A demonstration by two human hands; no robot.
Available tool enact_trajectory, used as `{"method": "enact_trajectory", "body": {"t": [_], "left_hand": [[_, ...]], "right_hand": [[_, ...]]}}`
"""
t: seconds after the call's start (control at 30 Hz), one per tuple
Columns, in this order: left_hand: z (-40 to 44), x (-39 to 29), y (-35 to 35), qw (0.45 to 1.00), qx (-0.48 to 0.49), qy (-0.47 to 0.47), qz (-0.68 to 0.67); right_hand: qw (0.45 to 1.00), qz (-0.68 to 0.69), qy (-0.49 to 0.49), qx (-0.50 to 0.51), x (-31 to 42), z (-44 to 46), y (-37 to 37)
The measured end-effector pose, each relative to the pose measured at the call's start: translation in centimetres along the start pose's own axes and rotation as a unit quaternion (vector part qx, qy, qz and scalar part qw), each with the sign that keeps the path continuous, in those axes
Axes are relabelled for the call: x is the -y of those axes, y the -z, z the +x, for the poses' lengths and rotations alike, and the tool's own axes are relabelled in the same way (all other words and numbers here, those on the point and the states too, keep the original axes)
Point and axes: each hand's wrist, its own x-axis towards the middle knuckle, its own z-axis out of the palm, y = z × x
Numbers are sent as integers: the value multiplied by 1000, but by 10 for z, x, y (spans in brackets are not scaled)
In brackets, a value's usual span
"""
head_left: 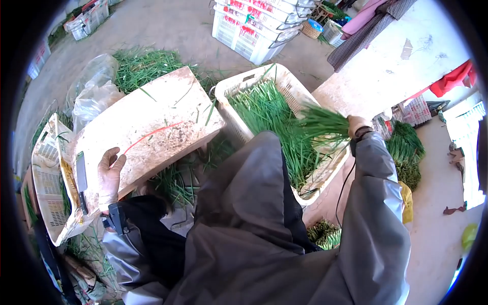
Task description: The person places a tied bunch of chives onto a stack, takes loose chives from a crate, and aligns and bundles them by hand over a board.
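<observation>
My left hand (110, 175), in a pale glove, pinches one end of a thin red strip (152, 135) over the dirt-specked white block (157, 109). Beside that hand lies a knife (81, 175) with a dark handle, near the block's left end. At the right, my right hand (358, 127) is closed round a bunch of green stalks (325, 123). The bunch's leafy ends point left over a cream plastic crate (301, 91), which holds many more green stalks (274, 117).
Stacked white crates (246, 33) stand at the top centre. Loose greens (147, 66) and a clear plastic bag (91, 96) lie behind the block. A slatted crate (48, 195) is at the left. More bundled greens (405, 147) rest at the right, beyond my right arm.
</observation>
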Motion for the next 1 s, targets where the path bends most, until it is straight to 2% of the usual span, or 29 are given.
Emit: {"method": "enact_trajectory", "body": {"t": [0.07,0.13,0.2,0.23,0.33,0.43,0.47,0.53,0.63,0.67,0.73,0.83,0.87,0.93,1.0], "left_hand": [[0,6,1,1000,1,-10,-10],[-2,7,2,1000,-2,-17,-16],[-6,8,4,1000,-14,-15,-17],[-8,9,5,1000,-22,-14,-15],[-11,17,13,999,-12,-14,28],[-13,30,13,997,-25,-55,50],[-21,17,12,992,-36,-56,104],[-22,25,5,989,-25,-61,133],[-20,34,-17,970,-32,-56,234],[-13,41,-23,959,-2,-69,276],[-8,40,-40,946,10,-50,321],[5,45,-49,931,10,-89,355],[11,51,-52,927,4,-89,365],[26,65,-59,917,-8,-89,388],[28,71,-58,911,5,-71,406]], "right_hand": [[998,59,-15,-25,-10,-23,30],[980,175,-8,-98,-27,-22,20],[978,161,-23,-130,-28,-27,7],[990,93,-27,-103,-33,-25,8],[997,58,-9,-55,-45,-24,23],[1000,-19,-11,-1,-46,-12,42],[999,-35,-13,8,-45,-6,48],[997,7,25,-69,-42,-9,61],[992,72,80,-69,-25,-3,93],[989,103,77,-77,-3,-16,113],[962,235,99,-98,27,-23,138],[870,380,260,-177,74,-21,169],[857,378,294,-190,90,-12,178],[809,499,285,-125,152,-52,212],[791,512,329,-64,206,-81,238]]}}
